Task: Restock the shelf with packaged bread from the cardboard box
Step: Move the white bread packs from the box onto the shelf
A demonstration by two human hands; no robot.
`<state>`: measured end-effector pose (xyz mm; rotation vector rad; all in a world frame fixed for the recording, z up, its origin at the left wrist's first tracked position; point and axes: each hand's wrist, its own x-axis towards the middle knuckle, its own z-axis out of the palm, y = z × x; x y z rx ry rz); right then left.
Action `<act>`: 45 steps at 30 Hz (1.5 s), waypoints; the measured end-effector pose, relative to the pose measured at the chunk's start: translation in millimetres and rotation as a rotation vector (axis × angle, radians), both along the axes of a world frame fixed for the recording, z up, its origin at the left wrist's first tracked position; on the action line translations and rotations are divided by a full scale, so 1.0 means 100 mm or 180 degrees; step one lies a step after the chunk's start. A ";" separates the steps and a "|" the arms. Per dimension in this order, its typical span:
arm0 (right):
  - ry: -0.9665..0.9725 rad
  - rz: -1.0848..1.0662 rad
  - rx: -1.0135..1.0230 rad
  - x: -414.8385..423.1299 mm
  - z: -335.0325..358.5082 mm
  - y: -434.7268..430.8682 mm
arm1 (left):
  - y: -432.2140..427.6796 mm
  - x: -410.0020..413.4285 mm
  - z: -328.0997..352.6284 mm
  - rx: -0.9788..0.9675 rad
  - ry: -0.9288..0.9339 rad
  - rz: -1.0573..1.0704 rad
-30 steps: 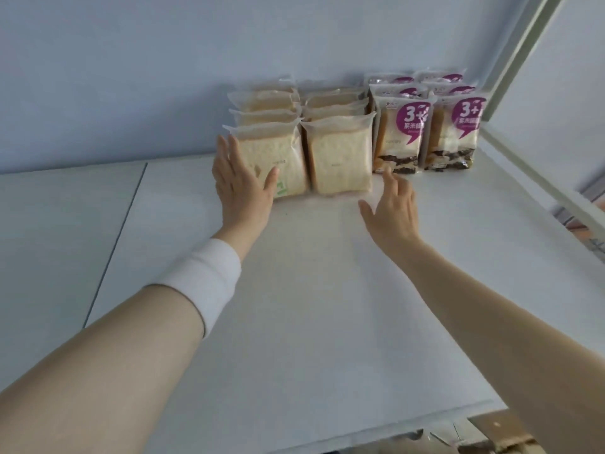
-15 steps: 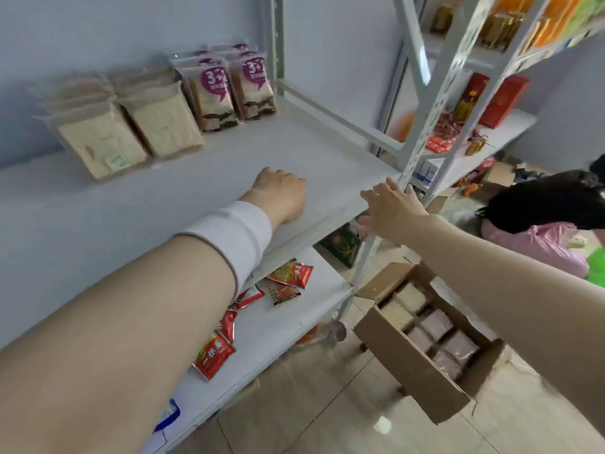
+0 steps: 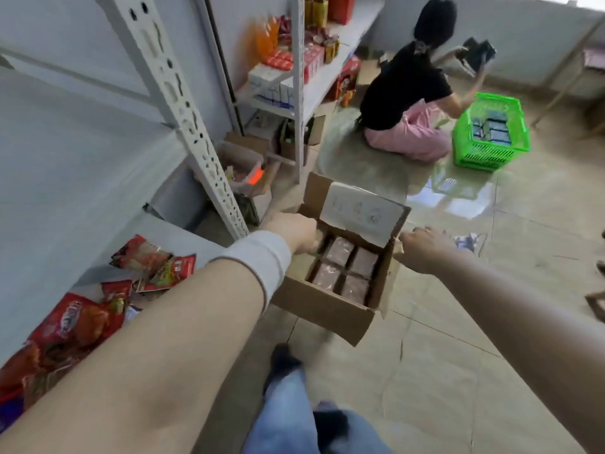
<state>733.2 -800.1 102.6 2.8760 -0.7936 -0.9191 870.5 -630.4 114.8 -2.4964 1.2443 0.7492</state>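
View from a head camera, looking down at an open cardboard box (image 3: 327,309) on a glossy tiled floor (image 3: 458,355); every place below is given from this box. Inside the box lies the packaged bread (image 3: 339,250), four dark brown packs showing in a two-by-two block, flat and touching one another; the far flap (image 3: 360,211) stands up behind them, with a white sheet on its inner face. The left hand (image 3: 291,232) is over the box's left rim, back of the hand to the camera, fingers turned down out of sight; whether it is open or has hold of anything cannot be told; a white wristband (image 3: 262,257) wraps that wrist. The right hand (image 3: 425,244) is at the box's right flap, knuckles up and fingers curled under; whether it grips the flap cannot be told. Left of the box stands the white metal shelf (image 3: 65,158), its slotted upright (image 3: 183,109) leaning across the view; red snack packets (image 3: 154,260) lie scattered on a lower board near the box's left side. Nearer the camera than the box is a leg in blue jeans with a dark shoe (image 3: 284,358). Beyond the box another person (image 3: 402,90) kneels on the floor beside a green plastic basket (image 3: 491,132).
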 end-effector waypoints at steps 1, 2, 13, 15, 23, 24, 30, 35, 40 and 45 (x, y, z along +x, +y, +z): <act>0.0044 -0.0055 0.0021 -0.01 -0.13 -0.06 | -0.08 0.05 -0.16 0.0057 0.0090 -0.0014; 0.0084 -0.0108 0.0056 0.00 -0.25 -0.10 | -0.16 0.12 -0.31 0.0101 0.0171 -0.0019; 0.0545 -0.1095 0.1377 0.67 -2.01 0.17 | -0.53 1.15 -2.13 0.0816 0.0945 -0.0040; 0.0423 -0.1453 0.1729 0.83 -2.36 0.22 | -0.63 1.34 -2.51 0.0795 0.1162 0.0334; 0.0164 -0.2641 0.2568 1.57 -4.20 0.40 | -1.30 1.67 -4.38 -0.0180 0.1440 0.2057; 0.0117 -0.2793 0.2667 1.64 -4.35 0.45 | -1.35 1.68 -4.50 -0.0369 0.1433 0.2293; -0.0097 -0.3836 0.2653 1.83 -4.66 0.63 | -1.36 1.72 -4.77 -0.0948 0.1119 0.2460; -0.0097 -0.4095 0.2900 1.78 -4.64 0.54 | -1.42 1.76 -4.77 -0.0887 0.0957 0.2373; -0.0504 -0.4118 0.3292 1.60 -4.39 0.44 | -1.45 1.92 -4.68 -0.0453 0.1505 0.2358; -0.0939 -0.4283 0.3461 1.17 -3.89 0.25 | -1.28 1.92 -4.17 -0.0855 0.1759 0.2745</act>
